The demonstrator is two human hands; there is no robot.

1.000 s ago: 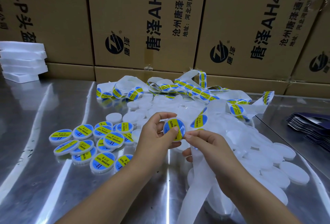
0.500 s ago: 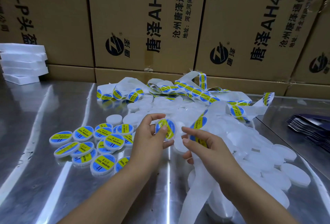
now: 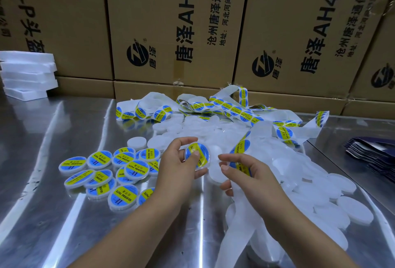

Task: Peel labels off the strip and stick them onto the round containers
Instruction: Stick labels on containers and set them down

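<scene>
Steel table top [image 3: 53, 214], reflective, backed by a wall of printed cardboard boxes [image 3: 162, 22]. Stack of white foam slabs [image 3: 27, 73] at far left; dark blue flat packs [image 3: 374, 154] fanned out at far right.

Left hand [image 3: 177, 167]: fingers curled round a round container [image 3: 196, 154] held above the table, tilted towards the camera. The forefinger hooks over the upper rim, the thumb lies across the blue and yellow label on its face, and the other fingers support it from below.

Right hand [image 3: 250, 173]: fingers partly curled and gripping the label strip [image 3: 239, 220]. White backing trails from under the palm towards the near edge. One label [image 3: 241, 148] stands on the strip just above the knuckles, and another shows at the fingers. The thumb points towards the held container, with a small gap between them.

Finished containers [image 3: 111, 173], labels up, lie clustered and partly overlapping left of the left hand. Unlabelled white containers [image 3: 320, 182] form a heap under and right of the right hand. More of the strip lies tangled [image 3: 224, 105] at the back of the heap, near the boxes
</scene>
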